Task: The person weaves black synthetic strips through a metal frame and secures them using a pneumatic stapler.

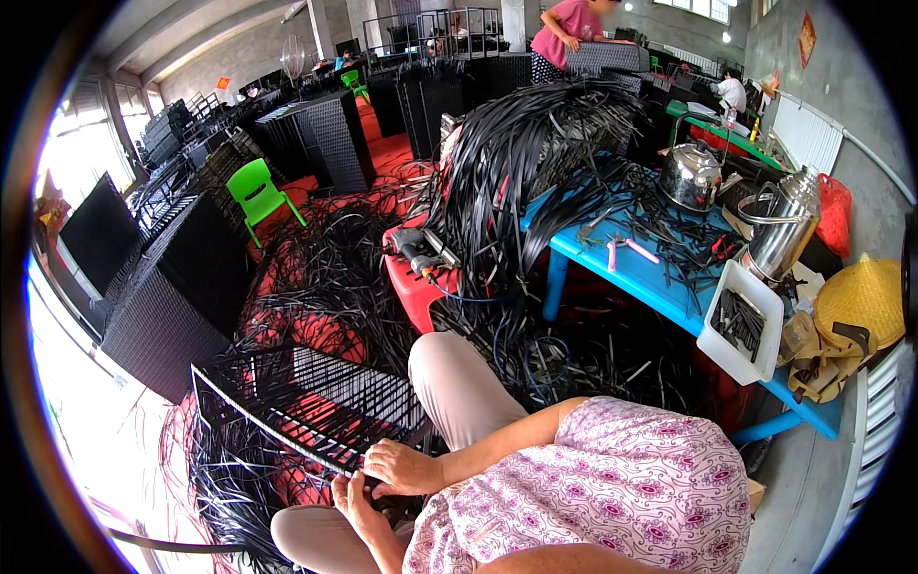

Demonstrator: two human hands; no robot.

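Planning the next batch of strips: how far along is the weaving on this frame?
Early stage. The frame shows mostly bare black bars with open gaps. Both hands, left hand and right hand, work a strip at its near edge. Most of the frame is unwoven; loose strips are piled behind.

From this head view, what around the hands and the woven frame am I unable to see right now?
- Left hand fingertips: tucked under the frame edge.
- What the right hand grips: too small, lost among black strips.
- Frame's far-left end: blurred near the fisheye rim.
- White tray contents: dark pieces, too small to identify.
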